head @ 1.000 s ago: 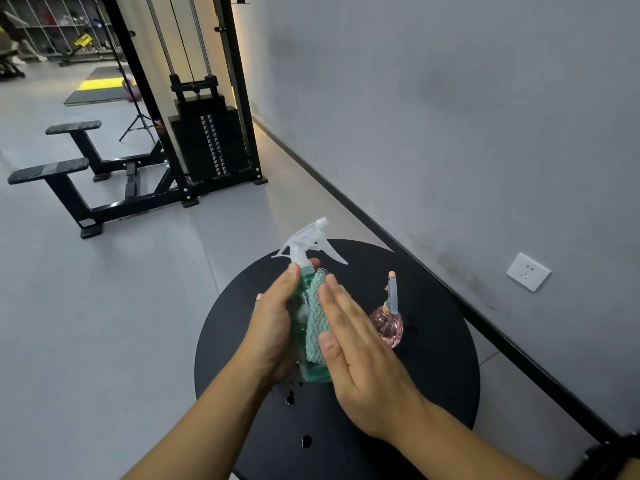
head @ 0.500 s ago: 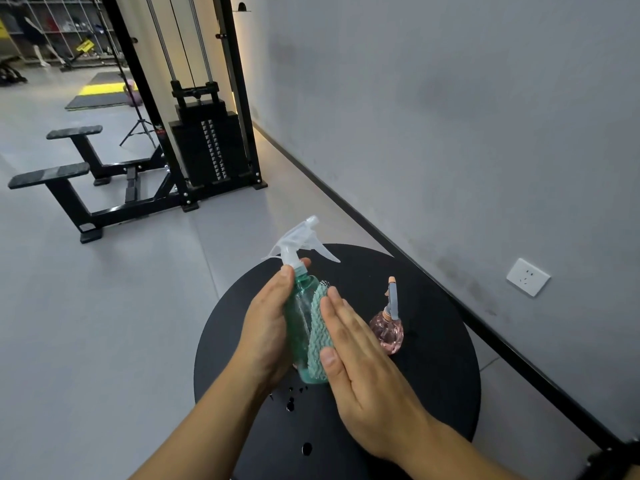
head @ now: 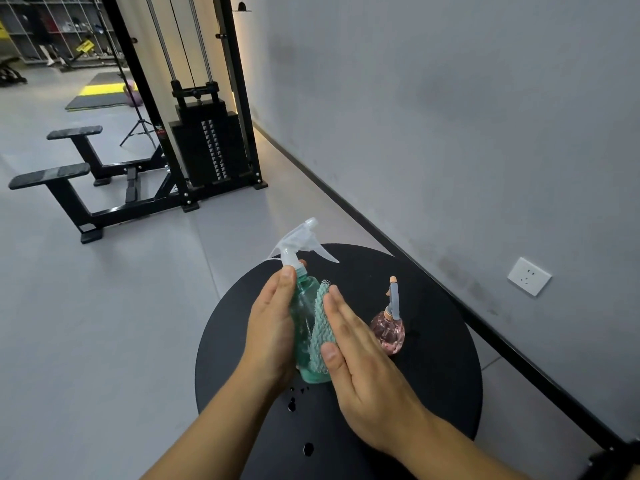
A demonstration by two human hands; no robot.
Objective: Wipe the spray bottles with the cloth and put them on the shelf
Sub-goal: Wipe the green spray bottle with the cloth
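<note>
The left hand (head: 273, 337) is gripping the green spray bottle (head: 304, 327) by its side, thumb up near the neck, holding it upright just above the round black worktop (head: 440, 372). The right hand (head: 360, 362), fingers straight, is pressing the teal cloth (head: 322, 330) flat against the bottle's other side. Compared with a second ago, the bottle is sitting slightly further left and the cloth is covering less of it, so more clear green plastic is showing between the hands; the white trigger head (head: 301, 240) is still pointing right. The pink spray bottle (head: 389, 332) is standing unmoved on the worktop, just beside the right hand.
</note>
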